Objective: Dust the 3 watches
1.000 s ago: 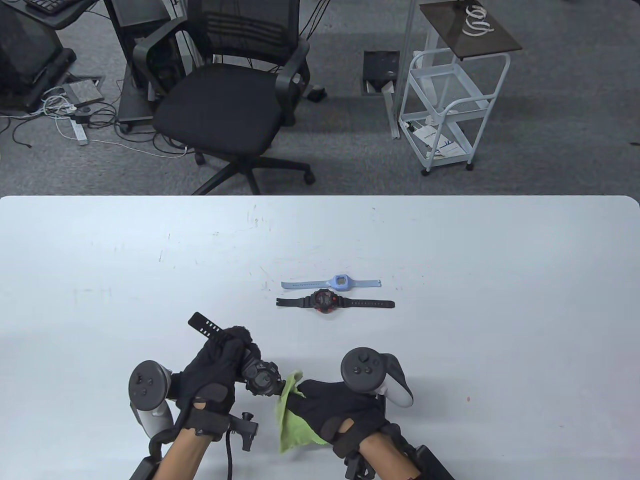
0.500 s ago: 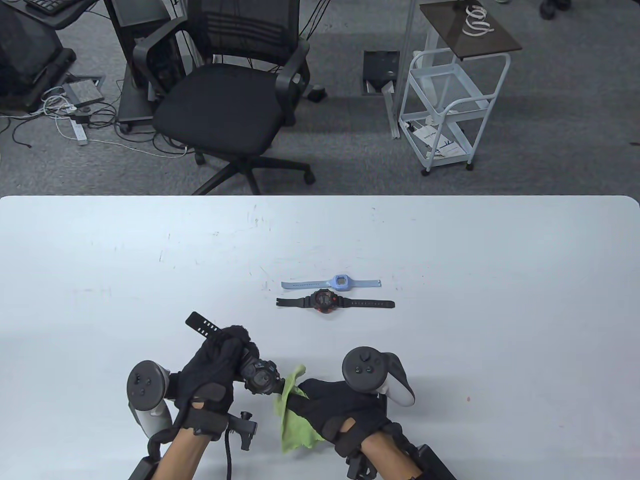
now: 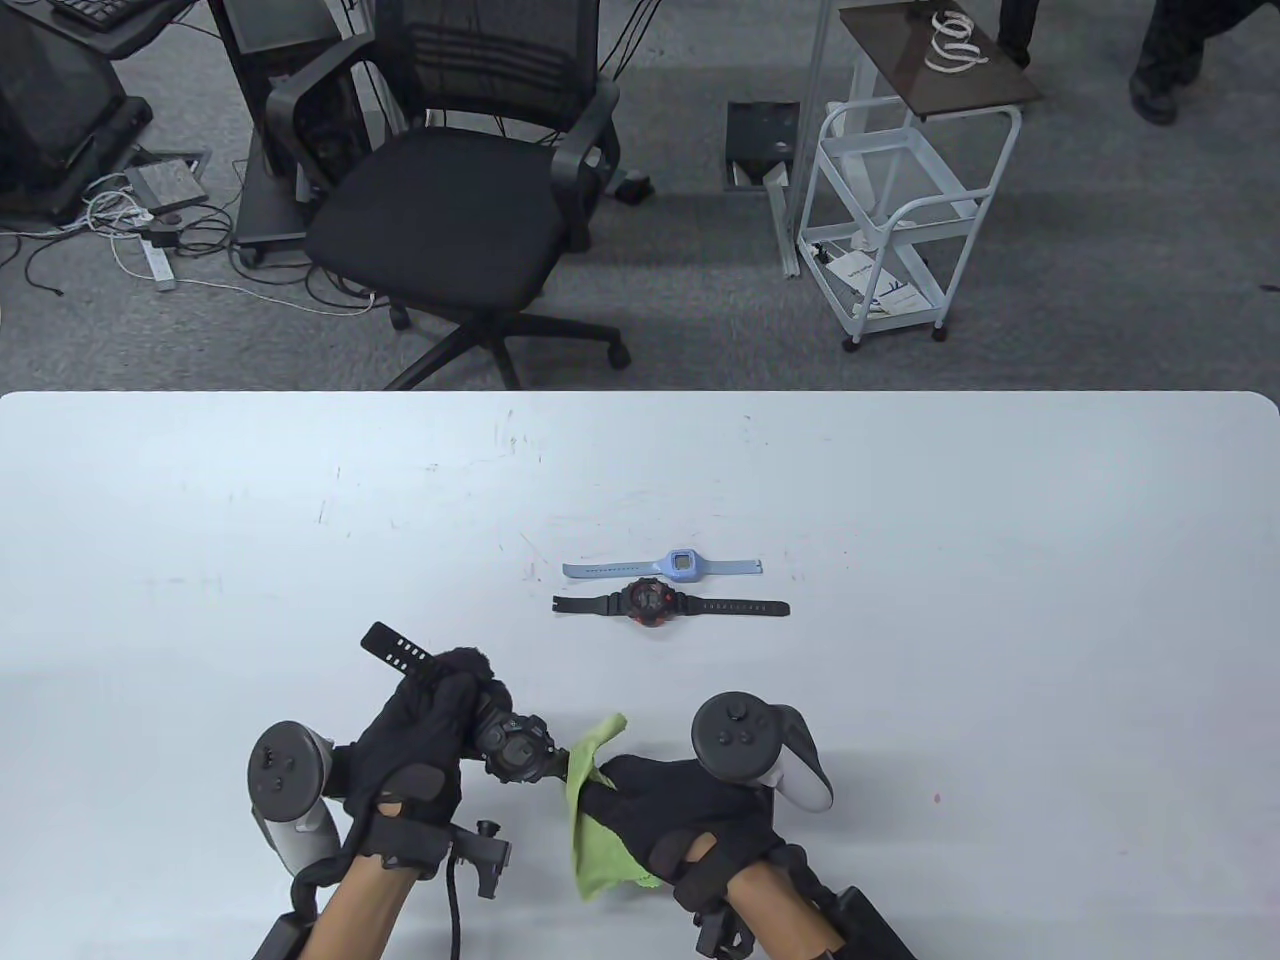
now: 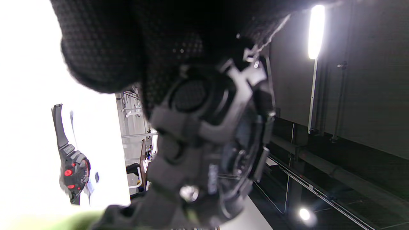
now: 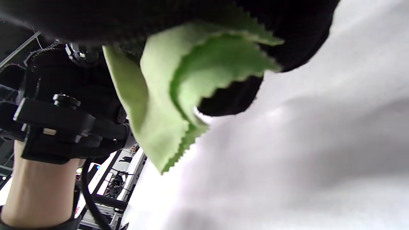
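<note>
Here no writing is legible; left hand [image 3: 420, 745] grips a black watch [image 3: 512, 752], right hand [image 3: 680, 810] pinches a green cloth [image 3: 590, 800] against it, near 2 watches on the white table [image 3: 900, 600].

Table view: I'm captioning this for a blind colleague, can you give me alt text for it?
Over a white table, the left hand grips a black watch while the right hand holds a green cloth against its case. Farther back, a light blue watch and a black-and-red watch lie flat, side by side.
</note>
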Available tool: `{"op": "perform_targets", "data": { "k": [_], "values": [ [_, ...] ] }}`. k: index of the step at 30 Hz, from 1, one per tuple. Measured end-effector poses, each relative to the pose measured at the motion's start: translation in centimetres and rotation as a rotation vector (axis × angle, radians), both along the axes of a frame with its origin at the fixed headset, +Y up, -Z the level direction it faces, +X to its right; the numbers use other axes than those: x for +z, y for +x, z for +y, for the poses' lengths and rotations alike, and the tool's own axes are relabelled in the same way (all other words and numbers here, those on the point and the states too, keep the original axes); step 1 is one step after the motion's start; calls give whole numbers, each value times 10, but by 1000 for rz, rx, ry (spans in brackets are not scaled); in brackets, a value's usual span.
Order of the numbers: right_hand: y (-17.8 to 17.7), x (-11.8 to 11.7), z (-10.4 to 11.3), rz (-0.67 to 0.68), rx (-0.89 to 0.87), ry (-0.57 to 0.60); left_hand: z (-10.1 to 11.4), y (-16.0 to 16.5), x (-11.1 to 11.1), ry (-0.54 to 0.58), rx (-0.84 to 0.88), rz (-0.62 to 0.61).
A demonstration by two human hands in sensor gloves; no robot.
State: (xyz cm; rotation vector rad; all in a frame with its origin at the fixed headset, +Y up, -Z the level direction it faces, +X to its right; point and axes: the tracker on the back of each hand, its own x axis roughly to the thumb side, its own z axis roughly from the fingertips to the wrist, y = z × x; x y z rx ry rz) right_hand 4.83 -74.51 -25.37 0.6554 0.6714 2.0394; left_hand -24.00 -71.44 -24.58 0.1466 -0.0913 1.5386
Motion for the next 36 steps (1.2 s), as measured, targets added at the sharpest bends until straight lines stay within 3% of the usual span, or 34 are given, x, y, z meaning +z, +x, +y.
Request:
{"op": "perform_targets", "data": {
  "k": [13, 18, 36],
  "values": [
    [-1, 1, -2, 43, -4, -32, 1, -3, 0, 4, 12, 11],
    [4, -1, -4, -14, -35, -22, 2, -8, 1, 2, 25, 33],
    [4, -3, -5, 5, -67, -43, 2, -11, 1, -3, 36, 46]
  ]
}}
